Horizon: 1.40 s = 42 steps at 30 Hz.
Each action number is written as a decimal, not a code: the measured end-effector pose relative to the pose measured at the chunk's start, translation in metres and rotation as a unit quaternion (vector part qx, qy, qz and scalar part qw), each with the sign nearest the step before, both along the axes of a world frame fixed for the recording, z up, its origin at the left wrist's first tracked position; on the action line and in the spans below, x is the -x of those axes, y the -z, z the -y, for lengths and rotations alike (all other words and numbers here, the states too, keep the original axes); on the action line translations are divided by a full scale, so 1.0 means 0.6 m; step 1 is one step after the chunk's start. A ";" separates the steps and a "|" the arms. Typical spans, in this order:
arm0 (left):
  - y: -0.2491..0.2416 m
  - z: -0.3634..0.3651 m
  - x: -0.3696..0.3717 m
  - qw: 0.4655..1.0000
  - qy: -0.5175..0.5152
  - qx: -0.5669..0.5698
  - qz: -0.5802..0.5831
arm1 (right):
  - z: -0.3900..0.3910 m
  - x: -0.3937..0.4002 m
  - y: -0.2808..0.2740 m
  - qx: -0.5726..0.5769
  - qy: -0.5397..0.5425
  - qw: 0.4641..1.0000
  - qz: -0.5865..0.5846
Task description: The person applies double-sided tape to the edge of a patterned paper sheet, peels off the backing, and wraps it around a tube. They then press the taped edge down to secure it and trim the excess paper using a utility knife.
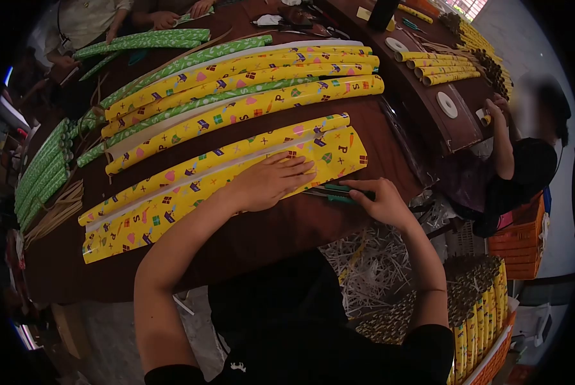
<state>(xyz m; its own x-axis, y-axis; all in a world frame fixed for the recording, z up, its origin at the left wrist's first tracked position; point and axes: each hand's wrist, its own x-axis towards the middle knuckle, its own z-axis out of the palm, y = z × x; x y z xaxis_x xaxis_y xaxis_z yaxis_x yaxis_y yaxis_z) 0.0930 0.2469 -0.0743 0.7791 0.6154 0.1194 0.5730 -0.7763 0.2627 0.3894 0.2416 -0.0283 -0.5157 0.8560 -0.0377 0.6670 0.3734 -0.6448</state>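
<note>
A yellow printed sheet of wrapping paper [140,221] lies partly unrolled before me, its far side still a roll [236,153] with a pale strip along it. My left hand [271,183] rests flat on the sheet with fingers stretched out, right of its middle. At the sheet's near edge, toward the right, my right hand [380,202] grips green-handled scissors [335,194]. Their blades point left toward the paper's edge, and part of the handles is hidden by my fingers.
Yellow rolls [249,106] and green rolls [185,67] lie beyond the sheet. More green rolls [43,170] are stacked at left. Paper shreds [377,263] and a crate [493,353] of yellow rolls are below right. Co-workers' hands [165,19] are at the back; another person [518,154] sits right.
</note>
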 end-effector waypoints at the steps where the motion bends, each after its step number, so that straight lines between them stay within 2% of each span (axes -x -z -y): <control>1: -0.001 0.001 0.000 1.000 -0.002 0.005 -0.001 | 0.001 0.000 0.000 0.000 0.000 1.000 0.001; 4: 0.000 0.002 -0.001 1.000 -0.003 0.009 0.000 | 0.002 0.001 0.000 0.035 0.023 0.998 -0.041; 9: -0.001 0.001 -0.001 1.000 -0.004 0.015 -0.002 | -0.001 0.010 -0.010 0.037 0.033 0.999 0.023; 13: 0.000 0.000 0.000 1.000 -0.003 0.009 0.005 | 0.002 0.017 -0.003 0.005 0.019 1.000 -0.007; 24: 0.008 -0.002 0.001 1.000 -0.001 -0.009 0.018 | 0.012 0.020 -0.004 0.051 0.035 0.998 -0.001; 28: 0.010 -0.002 0.001 1.000 0.004 -0.006 0.030 | 0.014 0.032 0.002 0.002 0.022 0.999 -0.041; 30: 0.011 -0.001 0.001 1.000 0.004 -0.008 0.030 | 0.017 0.041 -0.011 0.049 0.036 0.998 0.018; 40: 0.008 -0.004 0.001 1.000 0.004 0.008 0.018 | 0.023 0.042 -0.011 0.052 0.027 0.998 0.038; 42: 0.008 -0.004 0.001 1.000 0.004 0.012 0.021 | 0.024 0.046 -0.010 0.048 0.025 0.998 -0.013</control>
<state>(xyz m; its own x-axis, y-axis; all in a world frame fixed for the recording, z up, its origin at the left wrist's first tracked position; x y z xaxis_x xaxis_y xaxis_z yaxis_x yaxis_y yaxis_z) 0.0921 0.2491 -0.0794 0.7791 0.6116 0.1377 0.5543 -0.7747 0.3042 0.3619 0.2270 -0.0223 -0.4750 0.8734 -0.1074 0.6650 0.2763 -0.6938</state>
